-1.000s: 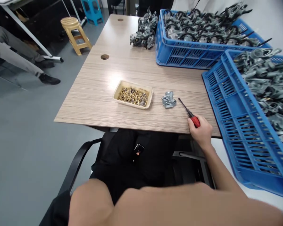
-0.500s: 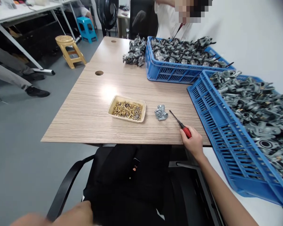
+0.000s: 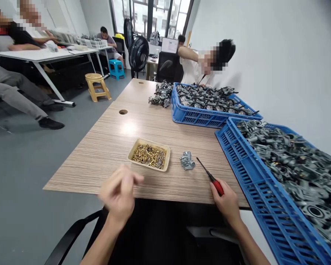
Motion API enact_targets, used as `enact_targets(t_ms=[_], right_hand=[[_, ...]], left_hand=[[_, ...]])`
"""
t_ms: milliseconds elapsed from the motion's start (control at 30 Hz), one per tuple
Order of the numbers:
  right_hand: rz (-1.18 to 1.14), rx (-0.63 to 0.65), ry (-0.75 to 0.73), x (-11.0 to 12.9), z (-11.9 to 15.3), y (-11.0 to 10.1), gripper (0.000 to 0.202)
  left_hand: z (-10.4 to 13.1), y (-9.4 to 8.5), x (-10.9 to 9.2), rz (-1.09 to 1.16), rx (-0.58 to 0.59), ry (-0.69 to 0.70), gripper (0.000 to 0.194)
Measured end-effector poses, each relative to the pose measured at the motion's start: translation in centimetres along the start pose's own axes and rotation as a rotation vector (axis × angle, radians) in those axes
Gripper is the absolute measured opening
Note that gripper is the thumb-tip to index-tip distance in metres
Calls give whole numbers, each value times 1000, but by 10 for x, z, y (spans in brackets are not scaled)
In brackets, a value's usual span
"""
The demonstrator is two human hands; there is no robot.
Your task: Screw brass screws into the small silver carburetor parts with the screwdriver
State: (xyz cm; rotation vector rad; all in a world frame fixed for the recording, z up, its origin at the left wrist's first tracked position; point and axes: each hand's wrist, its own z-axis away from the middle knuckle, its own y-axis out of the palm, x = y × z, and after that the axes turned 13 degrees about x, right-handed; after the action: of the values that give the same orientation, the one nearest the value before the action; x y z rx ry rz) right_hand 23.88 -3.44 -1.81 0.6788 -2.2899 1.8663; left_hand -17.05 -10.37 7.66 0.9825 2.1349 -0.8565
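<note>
My right hand (image 3: 226, 200) is closed on the red handle of a screwdriver (image 3: 217, 187), whose dark shaft points up and left over the table. A grey metal part (image 3: 187, 161) lies just left of the screwdriver tip. My left hand (image 3: 120, 191) is raised over the table's front edge, blurred, with its fingers curled; whether anything is between them cannot be made out. Beyond it, a shallow cream tray (image 3: 167, 160) holds many small brass-coloured pieces.
A blue crate (image 3: 244, 167) of metal parts stands at the right, another blue crate (image 3: 194, 118) behind it. Several assembled parts (image 3: 162, 94) lie beside the rear crate. A person (image 3: 191, 64) leans at the table's far end. Chair armrest (image 3: 67, 235) at lower left.
My left hand has risen from the lower left edge to the table front near the tray. The view has tilted up. My right hand still holds the screwdriver.
</note>
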Motion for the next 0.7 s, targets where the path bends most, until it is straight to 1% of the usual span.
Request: enact_targets(t_ms=[67,100,133,200,233,300,367,433,567,700], right_hand=[[14,-6,-14,-2,0,1,35],[24,-8,-19,-4,0,1,36],[34,-9,-22,-5,-1,2,36],[56,-10,-27,-8,-1,3,37],[68,-17,-32,-9,-1,4,38],[89,-34,-40,-11,-1,5,40],[99,-39,-41,-13,-2,6,41],[102,-33,-35,-12,-3,5,41],[114,-29,-29,-10,-4,4,44],[106,-17,-5,-6,-6,2,44]], left_hand=[[-16,13,20,-87,1,-7,29],[-22,19,32,-151,18,-18,26],[-26,22,44,-227,9,-37,21],[-30,27,67,-313,16,-128,20],[-31,27,77,-303,25,-194,23],[-31,27,90,-198,27,-327,28],[-31,27,97,-64,27,-423,29],[-31,27,98,30,58,-462,30],[-32,28,95,97,155,-458,31],[-32,27,94,80,168,-441,29]])
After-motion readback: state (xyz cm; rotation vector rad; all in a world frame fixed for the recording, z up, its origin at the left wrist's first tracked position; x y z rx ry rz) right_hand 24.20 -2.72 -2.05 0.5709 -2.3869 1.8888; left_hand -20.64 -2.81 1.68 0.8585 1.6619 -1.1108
